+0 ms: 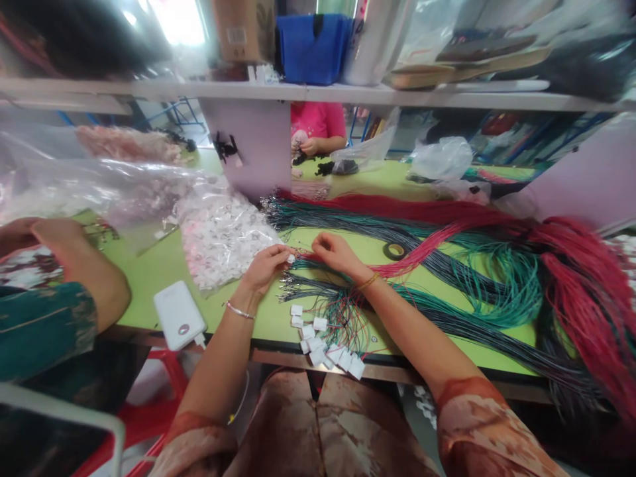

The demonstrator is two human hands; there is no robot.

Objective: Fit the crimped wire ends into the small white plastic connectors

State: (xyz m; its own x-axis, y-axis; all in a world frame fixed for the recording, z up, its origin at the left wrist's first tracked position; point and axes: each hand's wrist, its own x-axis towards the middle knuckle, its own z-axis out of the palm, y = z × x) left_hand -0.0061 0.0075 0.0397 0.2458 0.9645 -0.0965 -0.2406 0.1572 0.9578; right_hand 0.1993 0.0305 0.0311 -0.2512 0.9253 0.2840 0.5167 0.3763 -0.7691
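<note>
The left hand (pixel 269 265) pinches a little white plug (pixel 291 259) just right of the big clear bag (pixel 223 232). Fingers hide part of the plug, and it is too small to tell which way it faces. The right hand (pixel 336 252), farther right of the bag, is curled; I cannot tell if it grips anything. Long red wires (pixel 422 255) stretch rightward, away from the bag.
</note>
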